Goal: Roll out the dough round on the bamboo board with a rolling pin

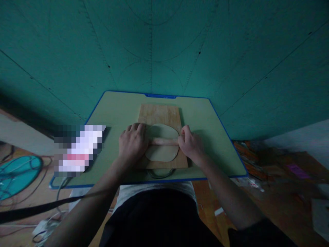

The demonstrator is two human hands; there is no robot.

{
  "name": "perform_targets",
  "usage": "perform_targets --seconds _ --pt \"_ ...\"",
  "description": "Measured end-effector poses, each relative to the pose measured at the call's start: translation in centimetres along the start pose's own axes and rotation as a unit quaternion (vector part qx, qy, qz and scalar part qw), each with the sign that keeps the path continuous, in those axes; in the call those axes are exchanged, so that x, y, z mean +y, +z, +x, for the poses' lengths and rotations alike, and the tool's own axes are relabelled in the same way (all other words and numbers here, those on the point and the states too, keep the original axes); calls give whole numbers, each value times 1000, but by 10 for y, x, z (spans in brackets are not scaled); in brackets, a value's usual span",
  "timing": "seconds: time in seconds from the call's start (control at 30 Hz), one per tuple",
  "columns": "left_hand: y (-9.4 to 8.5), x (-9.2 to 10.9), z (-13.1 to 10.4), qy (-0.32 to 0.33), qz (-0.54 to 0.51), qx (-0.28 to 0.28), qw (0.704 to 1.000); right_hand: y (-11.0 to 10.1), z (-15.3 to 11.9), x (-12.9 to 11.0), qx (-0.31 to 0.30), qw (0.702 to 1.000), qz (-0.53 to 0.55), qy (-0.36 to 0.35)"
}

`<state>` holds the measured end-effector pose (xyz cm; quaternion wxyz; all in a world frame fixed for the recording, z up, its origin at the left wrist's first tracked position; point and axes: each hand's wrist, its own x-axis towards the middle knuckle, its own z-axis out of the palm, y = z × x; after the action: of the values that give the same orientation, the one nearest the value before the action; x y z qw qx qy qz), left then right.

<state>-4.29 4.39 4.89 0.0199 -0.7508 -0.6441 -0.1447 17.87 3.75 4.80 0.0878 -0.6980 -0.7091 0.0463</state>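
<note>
A: Where does the rolling pin lie from your hands?

B: Between them. Its long axis runs parallel to the counter's near edge; your left hand covers one end palm-down, your right hand is curled on the other, equally near.

A: And beyond?

B: The dough disc under it, on the wooden board mid-counter.

Dim, teal-tinted view from my head camera.
Soft shadows lie beside my hands; edges bow outward and darken, and one patch is pixelated.
</note>
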Motion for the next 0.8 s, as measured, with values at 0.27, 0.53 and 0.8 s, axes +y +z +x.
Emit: perform_targets --seconds 0.27,0.53,0.8 --pt "0 -4 -2 4 -83 23 996 1 1 -1 10 999 29 15" --pt "-6 -26 0 -91 -155 29 983 -3 1 -2 -3 999 26 31" --pt "-22 -26 8 -125 0 -161 979 -10 15 11 -60 997 47 -4"
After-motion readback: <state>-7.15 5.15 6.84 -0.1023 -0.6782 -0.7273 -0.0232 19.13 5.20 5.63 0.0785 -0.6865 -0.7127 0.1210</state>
